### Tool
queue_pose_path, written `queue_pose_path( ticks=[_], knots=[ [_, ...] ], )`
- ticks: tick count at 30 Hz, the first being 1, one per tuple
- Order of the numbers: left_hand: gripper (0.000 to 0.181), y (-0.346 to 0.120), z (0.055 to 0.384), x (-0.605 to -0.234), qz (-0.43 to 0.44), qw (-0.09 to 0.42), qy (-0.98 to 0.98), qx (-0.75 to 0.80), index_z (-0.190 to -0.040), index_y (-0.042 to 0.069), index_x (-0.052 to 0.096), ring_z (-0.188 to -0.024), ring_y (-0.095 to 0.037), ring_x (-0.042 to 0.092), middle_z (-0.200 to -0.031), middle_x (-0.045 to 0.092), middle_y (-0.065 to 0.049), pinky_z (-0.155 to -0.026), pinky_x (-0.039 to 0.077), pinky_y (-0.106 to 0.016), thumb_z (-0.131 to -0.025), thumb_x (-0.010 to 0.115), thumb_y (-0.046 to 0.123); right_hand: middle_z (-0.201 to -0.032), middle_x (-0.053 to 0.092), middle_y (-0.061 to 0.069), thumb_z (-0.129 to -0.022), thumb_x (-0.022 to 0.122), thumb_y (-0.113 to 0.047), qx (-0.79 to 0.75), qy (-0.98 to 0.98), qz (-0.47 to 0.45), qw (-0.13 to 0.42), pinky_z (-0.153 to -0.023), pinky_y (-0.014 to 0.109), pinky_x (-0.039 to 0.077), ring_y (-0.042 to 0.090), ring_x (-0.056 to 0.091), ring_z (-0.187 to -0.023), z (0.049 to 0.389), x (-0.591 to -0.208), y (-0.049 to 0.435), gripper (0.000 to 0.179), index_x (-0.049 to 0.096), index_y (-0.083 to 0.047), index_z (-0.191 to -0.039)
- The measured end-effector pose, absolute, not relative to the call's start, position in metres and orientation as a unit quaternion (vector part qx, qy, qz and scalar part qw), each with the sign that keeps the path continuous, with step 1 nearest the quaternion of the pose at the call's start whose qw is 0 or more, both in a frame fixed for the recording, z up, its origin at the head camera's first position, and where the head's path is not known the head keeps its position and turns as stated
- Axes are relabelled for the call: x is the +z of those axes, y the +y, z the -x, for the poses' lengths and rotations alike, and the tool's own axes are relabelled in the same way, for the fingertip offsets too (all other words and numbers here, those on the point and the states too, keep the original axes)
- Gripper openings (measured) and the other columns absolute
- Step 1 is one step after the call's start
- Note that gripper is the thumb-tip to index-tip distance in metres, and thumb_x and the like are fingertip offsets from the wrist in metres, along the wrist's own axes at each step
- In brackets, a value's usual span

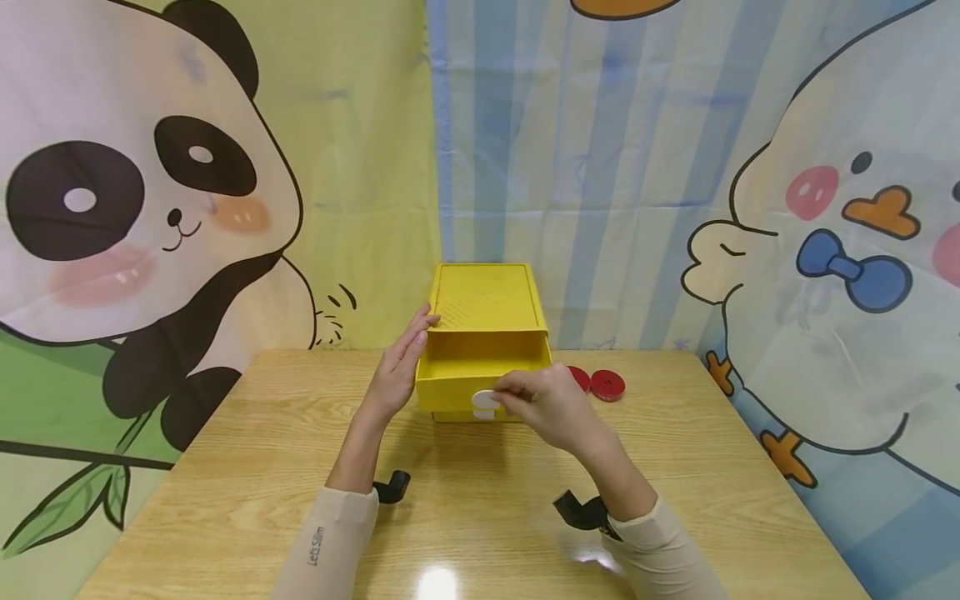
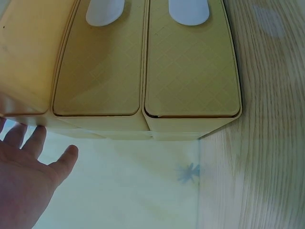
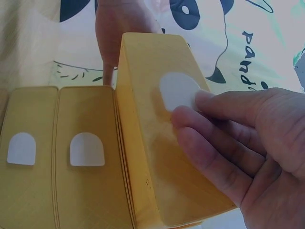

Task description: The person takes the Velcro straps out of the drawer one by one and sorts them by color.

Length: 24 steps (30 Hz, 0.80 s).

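Observation:
A small yellow drawer cabinet stands at the back of the table, its top drawer pulled out toward me. My right hand pinches the white pull tab on that drawer's front between thumb and fingers. Against the cabinet's upper left side rests my left hand, its fingers extended. The left wrist view shows part of the left hand beside the cabinet's side edge. Below the pulled-out drawer are closed drawers with white tabs of their own. The visible inside of the open drawer is bare yellow.
To the right of the cabinet lie two red round discs, one partly hidden behind my right hand. The wooden table ends at cartoon-printed curtains behind and on both sides. Each wrist wears a black camera mount.

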State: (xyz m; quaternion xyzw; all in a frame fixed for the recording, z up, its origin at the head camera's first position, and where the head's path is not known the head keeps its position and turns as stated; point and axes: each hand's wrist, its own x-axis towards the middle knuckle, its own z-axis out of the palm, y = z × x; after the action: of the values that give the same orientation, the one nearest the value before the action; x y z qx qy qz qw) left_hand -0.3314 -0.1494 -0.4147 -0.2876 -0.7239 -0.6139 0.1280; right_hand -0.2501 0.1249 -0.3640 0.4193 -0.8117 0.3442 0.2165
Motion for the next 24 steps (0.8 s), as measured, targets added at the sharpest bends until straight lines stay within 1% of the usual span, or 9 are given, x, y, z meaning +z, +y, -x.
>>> queue_pose_path(
  ticks=[5, 8, 11, 17, 21, 24],
  knots=[
    [0.045, -0.149, 0.330, -0.414, 0.286, 0.131, -0.723, -0.615, -0.151, 0.011, 0.051, -0.161, -0.010, 0.013, -0.175, 0.019, -0.006, -0.133, 0.011, -0.045, -0.116, 0.032, 0.030, -0.078, 0.078, 0.002, -0.089, 0.083, -0.006, 0.337, -0.814, -0.414, 0.230, -0.054, 0.014, 0.052, 0.005, 0.062, -0.056, 0.252, -0.364, 0.124, 0.004, 0.081, -0.004, -0.091],
    [0.045, -0.149, 0.330, -0.414, 0.287, 0.129, -0.722, -0.616, -0.151, 0.011, 0.051, -0.162, -0.012, 0.013, -0.175, 0.018, -0.008, -0.133, 0.011, -0.047, -0.116, 0.031, 0.032, -0.074, 0.075, 0.000, -0.091, 0.080, -0.007, 0.343, -0.813, -0.409, 0.232, -0.052, 0.015, 0.050, 0.000, 0.056, -0.056, 0.253, -0.365, 0.123, 0.004, 0.080, -0.003, -0.091],
    [0.046, -0.149, 0.330, -0.413, 0.288, 0.126, -0.722, -0.616, -0.152, 0.011, 0.051, -0.162, -0.013, 0.012, -0.175, 0.018, -0.006, -0.132, 0.010, -0.049, -0.116, 0.031, 0.032, -0.069, 0.072, 0.000, -0.092, 0.079, -0.006, 0.359, -0.809, -0.397, 0.242, -0.051, 0.016, 0.050, 0.000, 0.056, -0.057, 0.257, -0.369, 0.121, 0.004, 0.079, -0.004, -0.089],
    [0.049, -0.149, 0.331, -0.414, 0.287, 0.121, -0.725, -0.614, -0.153, 0.012, 0.050, -0.162, -0.014, 0.010, -0.176, 0.017, -0.002, -0.133, 0.007, -0.050, -0.117, 0.026, 0.036, -0.072, 0.074, 0.003, -0.089, 0.080, 0.001, 0.376, -0.795, -0.384, 0.282, -0.056, 0.015, 0.055, 0.003, 0.064, -0.060, 0.268, -0.379, 0.115, 0.005, 0.079, -0.004, -0.091],
    [0.049, -0.149, 0.331, -0.414, 0.291, 0.119, -0.723, -0.616, -0.154, 0.010, 0.048, -0.163, -0.016, 0.009, -0.175, 0.017, -0.001, -0.132, 0.006, -0.051, -0.117, 0.025, 0.033, -0.076, 0.077, 0.003, -0.090, 0.079, 0.000, 0.384, -0.793, -0.373, 0.292, -0.058, 0.016, 0.056, 0.005, 0.068, -0.062, 0.272, -0.382, 0.114, 0.005, 0.080, -0.003, -0.093],
    [0.048, -0.149, 0.331, -0.414, 0.290, 0.120, -0.721, -0.617, -0.153, 0.011, 0.049, -0.162, -0.015, 0.010, -0.175, 0.018, 0.000, -0.133, 0.007, -0.050, -0.117, 0.025, 0.033, -0.078, 0.078, 0.004, -0.091, 0.079, -0.001, 0.391, -0.787, -0.370, 0.303, -0.058, 0.016, 0.057, 0.007, 0.070, -0.063, 0.275, -0.385, 0.113, 0.004, 0.080, -0.003, -0.094]
  ],
)
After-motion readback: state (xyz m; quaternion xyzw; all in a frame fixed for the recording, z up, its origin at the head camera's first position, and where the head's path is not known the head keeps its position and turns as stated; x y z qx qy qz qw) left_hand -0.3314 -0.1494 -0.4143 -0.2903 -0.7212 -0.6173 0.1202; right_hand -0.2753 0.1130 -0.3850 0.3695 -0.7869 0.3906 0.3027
